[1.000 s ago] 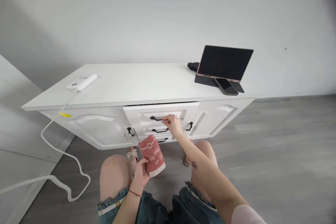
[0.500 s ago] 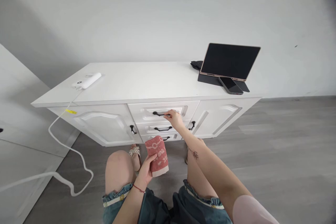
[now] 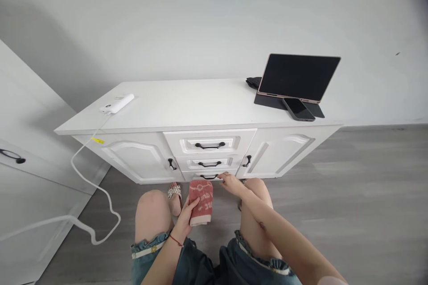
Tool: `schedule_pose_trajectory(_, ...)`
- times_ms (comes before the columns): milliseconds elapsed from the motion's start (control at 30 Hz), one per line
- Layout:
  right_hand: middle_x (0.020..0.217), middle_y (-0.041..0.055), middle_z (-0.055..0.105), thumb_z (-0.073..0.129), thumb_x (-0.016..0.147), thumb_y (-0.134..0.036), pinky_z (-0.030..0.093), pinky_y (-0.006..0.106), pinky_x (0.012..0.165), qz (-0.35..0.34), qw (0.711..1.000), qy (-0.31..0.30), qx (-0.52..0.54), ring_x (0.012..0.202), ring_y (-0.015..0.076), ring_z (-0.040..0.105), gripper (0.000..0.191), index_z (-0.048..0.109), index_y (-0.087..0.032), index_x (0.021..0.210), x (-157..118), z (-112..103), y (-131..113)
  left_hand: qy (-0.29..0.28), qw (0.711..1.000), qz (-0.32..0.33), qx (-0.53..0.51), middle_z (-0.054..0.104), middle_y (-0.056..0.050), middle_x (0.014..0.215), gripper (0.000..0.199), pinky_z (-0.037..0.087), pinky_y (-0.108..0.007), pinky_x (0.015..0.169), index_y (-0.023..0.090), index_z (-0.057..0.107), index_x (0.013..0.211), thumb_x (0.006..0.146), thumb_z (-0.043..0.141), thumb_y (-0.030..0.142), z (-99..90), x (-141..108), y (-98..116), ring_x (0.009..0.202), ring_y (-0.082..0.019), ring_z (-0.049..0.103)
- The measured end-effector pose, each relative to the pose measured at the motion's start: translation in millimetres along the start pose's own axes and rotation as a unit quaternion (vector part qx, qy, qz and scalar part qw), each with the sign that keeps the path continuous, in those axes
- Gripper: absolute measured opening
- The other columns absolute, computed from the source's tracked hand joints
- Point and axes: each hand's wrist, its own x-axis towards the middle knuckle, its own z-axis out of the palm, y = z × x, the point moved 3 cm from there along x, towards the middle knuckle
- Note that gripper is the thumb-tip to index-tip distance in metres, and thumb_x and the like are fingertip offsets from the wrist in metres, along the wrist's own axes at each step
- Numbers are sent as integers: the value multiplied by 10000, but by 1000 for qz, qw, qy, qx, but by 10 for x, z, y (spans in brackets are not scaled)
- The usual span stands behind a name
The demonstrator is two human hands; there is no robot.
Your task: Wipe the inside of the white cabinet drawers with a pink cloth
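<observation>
A folded red towel (image 3: 201,200) with pale lettering and a whitish edge is gripped in my left hand (image 3: 187,214), thumb across its front, above the floor between my knees. My right hand (image 3: 231,183) is at the bottom drawer of the white cabinet. Its fingers are stretched out toward the right end of the black bottom handle (image 3: 207,177), at or just touching it; they are not wrapped round it. Above are the middle handle (image 3: 209,164) and the top handle (image 3: 210,146). All three drawers are closed.
On the cabinet top (image 3: 187,104) stand a propped-up tablet (image 3: 299,78), a phone (image 3: 299,109) and a black item (image 3: 253,83) behind. At left lies a white device (image 3: 117,103) with a white cable (image 3: 87,182) hanging down. Cabinet doors flank the drawers.
My right hand has left the top drawer handle and moved down to the bottom one. My left hand still holds the towel, now a little lower. The view has shifted slightly.
</observation>
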Motion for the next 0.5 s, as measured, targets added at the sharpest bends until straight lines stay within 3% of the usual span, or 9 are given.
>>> schedule_pose_trajectory(267,1260,122,591,456,896,-138,449,301,929,24,998,49,14,973,169,637,403,526,-145,1293,438,8,92,17,999,-42,-15,764,-110,896,368,574,-350,785,121,620,1068,721,741,141,56,38,-17,791,-234,733)
schedule_pose_trajectory(500,1308,133,574,501,869,-137,431,337,969,49,999,11,3,1123,222,595,437,523,-168,1304,802,252,110,51,997,-49,-6,768,-95,829,383,574,-386,788,133,652,1041,690,780,218,-69,57,-34,759,-260,735)
